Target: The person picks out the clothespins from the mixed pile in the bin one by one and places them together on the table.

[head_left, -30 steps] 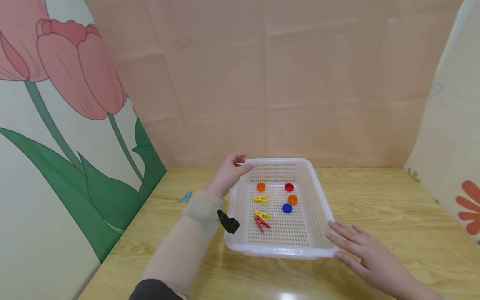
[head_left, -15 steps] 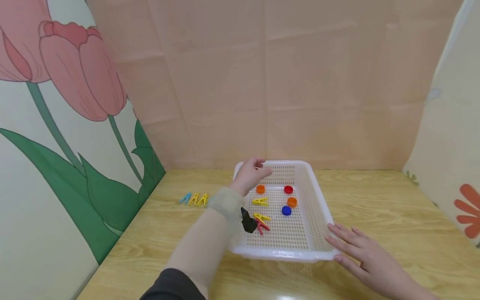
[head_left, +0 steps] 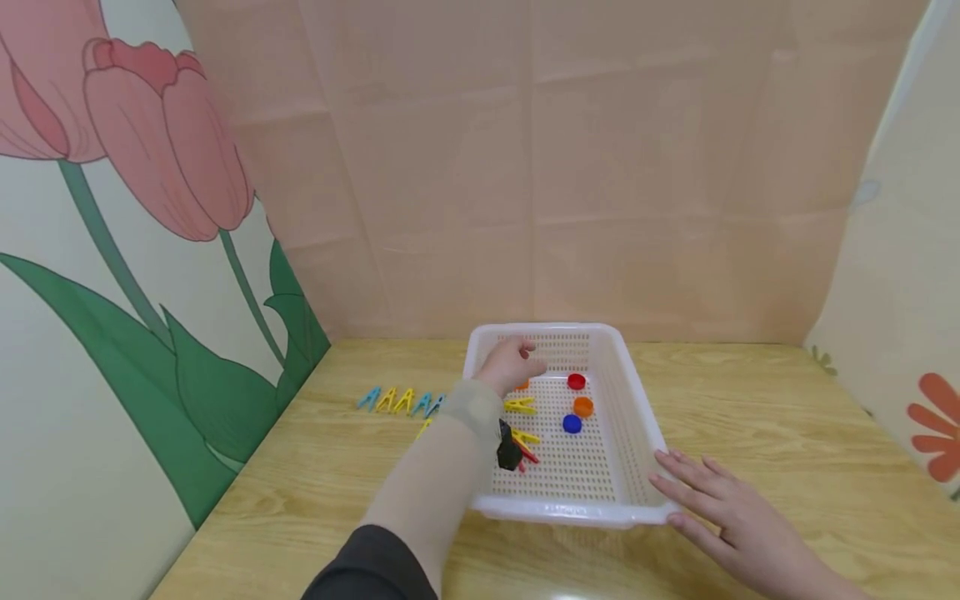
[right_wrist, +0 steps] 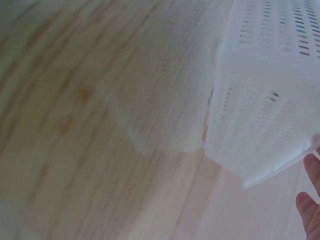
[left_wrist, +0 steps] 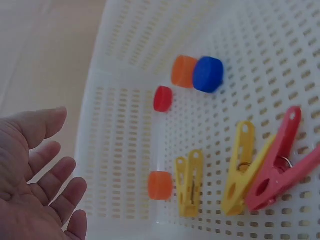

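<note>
A white perforated plastic basket (head_left: pixel 551 510) stands on the wooden table. My left hand (head_left: pixel 512 365) hovers over its far left part, fingers loosely bent and nothing held, as the left wrist view confirms. Below that hand lie an orange bottle cap (left_wrist: pixel 160 185) and a yellow clothespin (head_left: pixel 519 405). Another yellow clothespin (left_wrist: pixel 240 170) lies against a red clothespin (left_wrist: pixel 275 170). Farther right in the basket are a red cap (head_left: pixel 576 381), an orange cap (head_left: pixel 583 406) and a blue cap (head_left: pixel 572 423). With extended fingers, my right hand (head_left: pixel 731 521) touches the basket's near right corner.
Left of the basket, several clothespins form a row on the table (head_left: pixel 300 483), including a blue clothespin (head_left: pixel 369 398) and a yellow clothespin (head_left: pixel 405 401). My left forearm partly covers another yellow clothespin (head_left: pixel 424 427). A beige sheet (head_left: pixel 525 167) hangs behind the table.
My left hand has moved right, from the basket's left rim to over its inside, uncovering clothespins on the table. My right hand stays at the corner.
</note>
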A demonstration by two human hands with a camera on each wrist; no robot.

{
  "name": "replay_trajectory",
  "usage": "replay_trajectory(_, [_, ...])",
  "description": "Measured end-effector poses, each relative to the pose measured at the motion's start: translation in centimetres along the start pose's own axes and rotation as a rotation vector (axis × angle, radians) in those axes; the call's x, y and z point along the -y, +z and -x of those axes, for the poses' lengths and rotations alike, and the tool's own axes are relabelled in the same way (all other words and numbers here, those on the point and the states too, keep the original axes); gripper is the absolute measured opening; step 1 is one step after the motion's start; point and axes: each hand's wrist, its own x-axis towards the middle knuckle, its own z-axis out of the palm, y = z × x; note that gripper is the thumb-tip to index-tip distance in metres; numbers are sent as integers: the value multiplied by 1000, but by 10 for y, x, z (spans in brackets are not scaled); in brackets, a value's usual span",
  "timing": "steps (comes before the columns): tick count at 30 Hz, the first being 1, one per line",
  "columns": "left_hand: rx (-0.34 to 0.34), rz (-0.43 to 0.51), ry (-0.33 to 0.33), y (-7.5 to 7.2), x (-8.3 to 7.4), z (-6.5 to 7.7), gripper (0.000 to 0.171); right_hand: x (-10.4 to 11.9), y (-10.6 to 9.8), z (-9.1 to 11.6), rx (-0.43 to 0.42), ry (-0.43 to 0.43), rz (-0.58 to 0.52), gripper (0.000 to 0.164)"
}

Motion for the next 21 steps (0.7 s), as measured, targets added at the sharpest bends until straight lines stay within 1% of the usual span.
replay_trajectory(3, [5, -70, -30, 6, 7, -6, 46, 0, -1, 0, 4, 1, 0, 45])
replay_trajectory(6, [20, -149, -43, 10, 11, -8, 47, 0, -1, -1, 2, -1, -4, 45])
replay_trajectory(12, [107, -314, -78, 16, 13, -6, 49, 0, -1, 0, 6, 0, -14, 44])
replay_trajectory(16, [138, -418, -115, 20, 12, -4, 52, -1, -2, 0, 17, 7, -21, 44])
replay_trajectory(19, [174, -504, -129, 22, 12, -1, 50, -1, -3, 0, 18, 9, -19, 44])
replay_trajectory(21, [201, -562, -126, 23, 11, 1, 47, -1, -3, 0, 16, 6, -15, 44])
